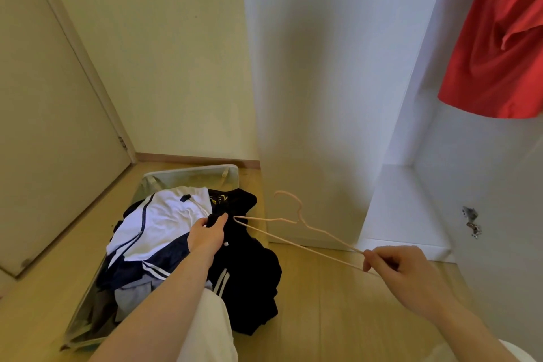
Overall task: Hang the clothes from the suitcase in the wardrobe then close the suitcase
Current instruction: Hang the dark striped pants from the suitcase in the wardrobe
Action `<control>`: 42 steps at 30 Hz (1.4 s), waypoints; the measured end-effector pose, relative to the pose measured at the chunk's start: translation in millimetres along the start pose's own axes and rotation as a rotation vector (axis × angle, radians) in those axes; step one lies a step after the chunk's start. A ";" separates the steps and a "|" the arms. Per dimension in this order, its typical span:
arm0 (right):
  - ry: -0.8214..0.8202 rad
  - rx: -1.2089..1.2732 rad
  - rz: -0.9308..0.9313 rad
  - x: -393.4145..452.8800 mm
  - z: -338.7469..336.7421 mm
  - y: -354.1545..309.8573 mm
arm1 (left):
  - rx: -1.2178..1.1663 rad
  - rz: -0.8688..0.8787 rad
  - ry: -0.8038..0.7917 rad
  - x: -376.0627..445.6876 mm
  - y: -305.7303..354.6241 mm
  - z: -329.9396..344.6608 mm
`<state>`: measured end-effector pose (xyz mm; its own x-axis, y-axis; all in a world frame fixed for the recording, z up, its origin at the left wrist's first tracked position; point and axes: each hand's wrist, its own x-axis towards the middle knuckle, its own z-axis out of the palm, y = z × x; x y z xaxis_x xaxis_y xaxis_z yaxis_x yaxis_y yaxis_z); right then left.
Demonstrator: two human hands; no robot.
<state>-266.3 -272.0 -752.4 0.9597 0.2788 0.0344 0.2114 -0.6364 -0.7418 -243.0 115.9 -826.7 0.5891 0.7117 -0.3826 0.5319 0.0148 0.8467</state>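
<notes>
Fingers of the left hand [207, 233] pinch a black garment [246, 267] lying in the open grey suitcase [188, 175]; the right hand [402, 269] grips a thin pink wire hanger [296, 232] beside the white wardrobe [323, 97].

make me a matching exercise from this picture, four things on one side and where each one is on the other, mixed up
Things
1. pink hanger
2. red garment
3. black garment
4. white and navy jacket

Places
A. hanging at the top right of the wardrobe
B. held by one end in the right hand
C. on the left of the pile in the open suitcase
D. gripped at its upper edge by the left hand

Pairs: 1-B, 2-A, 3-D, 4-C
</notes>
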 end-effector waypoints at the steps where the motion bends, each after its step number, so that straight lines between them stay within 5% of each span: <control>1: 0.014 0.023 0.000 0.3 -0.8 1.8 | 0.001 0.002 0.009 -0.7 0.6 0.2; 7: -0.002 0.004 -0.011 -1.6 0.7 10.0 | 0.024 0.034 0.053 -6.5 1.3 1.4; 16: -0.061 -0.087 0.018 5.0 17.7 10.7 | 0.002 0.292 -0.234 -47.5 17.3 18.1; 24: -0.027 -0.084 0.069 13.7 41.9 6.5 | -0.388 0.153 -0.552 -88.9 27.3 32.5; 27: 0.007 0.004 0.106 13.1 37.9 0.3 | -0.384 0.255 -0.660 -98.0 28.5 31.2; 34: -0.065 0.176 0.131 9.3 45.6 8.3 | 0.346 0.908 -0.286 -75.0 13.7 24.9; 42: -0.280 0.581 0.326 21.6 32.9 2.5 | 0.212 0.925 -0.254 -58.4 18.7 17.4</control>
<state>-251.1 -244.0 -775.5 0.8576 0.3629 -0.3644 -0.2848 -0.2549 -0.9241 -256.8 62.4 -794.9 0.9283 0.2065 0.3092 -0.1218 -0.6168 0.7776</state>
